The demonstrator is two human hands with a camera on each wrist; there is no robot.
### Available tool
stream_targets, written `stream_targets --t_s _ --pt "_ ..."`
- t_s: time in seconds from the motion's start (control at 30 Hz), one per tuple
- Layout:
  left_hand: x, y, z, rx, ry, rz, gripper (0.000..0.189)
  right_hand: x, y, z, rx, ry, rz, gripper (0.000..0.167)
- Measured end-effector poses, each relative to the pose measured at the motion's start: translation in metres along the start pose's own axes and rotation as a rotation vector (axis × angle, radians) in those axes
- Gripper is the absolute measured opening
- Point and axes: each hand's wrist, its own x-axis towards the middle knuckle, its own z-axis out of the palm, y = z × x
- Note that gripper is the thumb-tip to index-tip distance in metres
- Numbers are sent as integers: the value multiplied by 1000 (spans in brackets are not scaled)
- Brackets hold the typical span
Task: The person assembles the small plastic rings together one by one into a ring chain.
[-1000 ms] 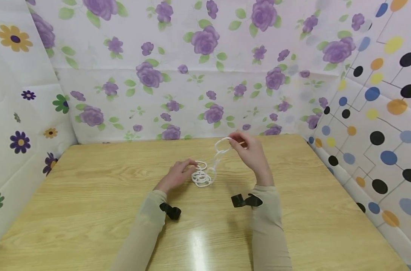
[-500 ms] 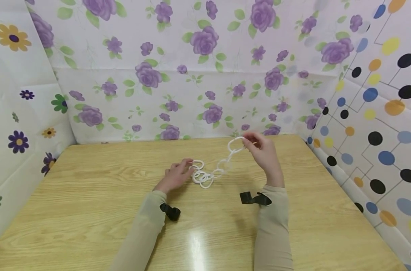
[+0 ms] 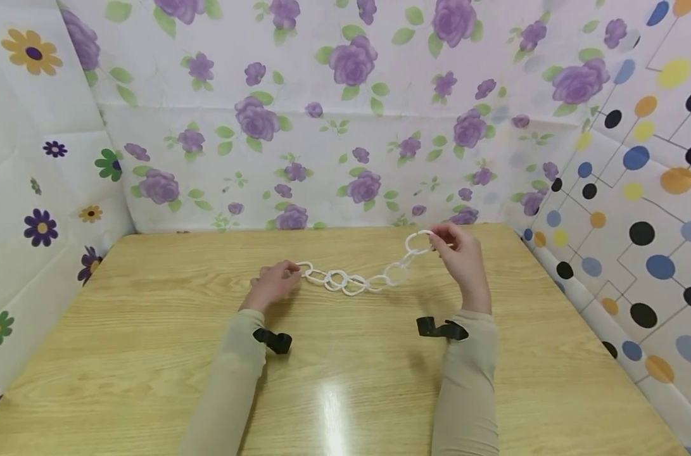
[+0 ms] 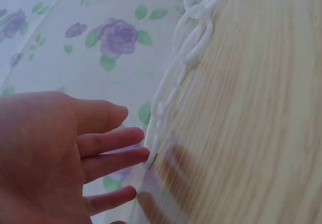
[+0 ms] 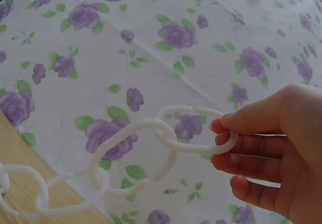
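Note:
A chain of white plastic links (image 3: 353, 294) stretches between my two hands in the head view. Thumb and fingers of my right hand (image 3: 458, 253) pinch its end link, raised above the table; the right wrist view shows this link (image 5: 196, 149) close up. From there the chain slopes down to the left, and its middle links appear to lie on the wood. My left hand (image 3: 273, 283) is at the other end. In the left wrist view the left hand's fingers (image 4: 118, 156) are extended, and one fingertip touches the last link (image 4: 153, 156).
The wooden table (image 3: 334, 354) has a floral sheet (image 3: 322, 171) behind it. Patterned sheets also bound the left and right sides. Black camera straps (image 3: 273, 341) sit on both wrists.
Both hands have moved apart, the right one to the right and the left one to the left. The heaped chain has spread into a line between them.

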Motion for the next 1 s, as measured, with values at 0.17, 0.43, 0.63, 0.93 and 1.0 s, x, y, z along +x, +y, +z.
stream_targets --t_s 0.17,0.43,0.63,0.93,1.0 --pt "-5 -9 -10 76 -57 30 39 -1 16 3 -15 -13 100 26" --pt "-16 -22 -33 176 -118 27 33 0 46 2 -70 -35 250 26" --pt "-25 -37 -47 210 -107 -20 29 2 66 -9 -152 -61 254 26" --pt "-33 -57 -54 267 -36 128 18 3 85 -32 -291 -183 251 26" --pt "-34 -62 -54 264 8 193 14 4 88 -36 -285 -201 249 26"
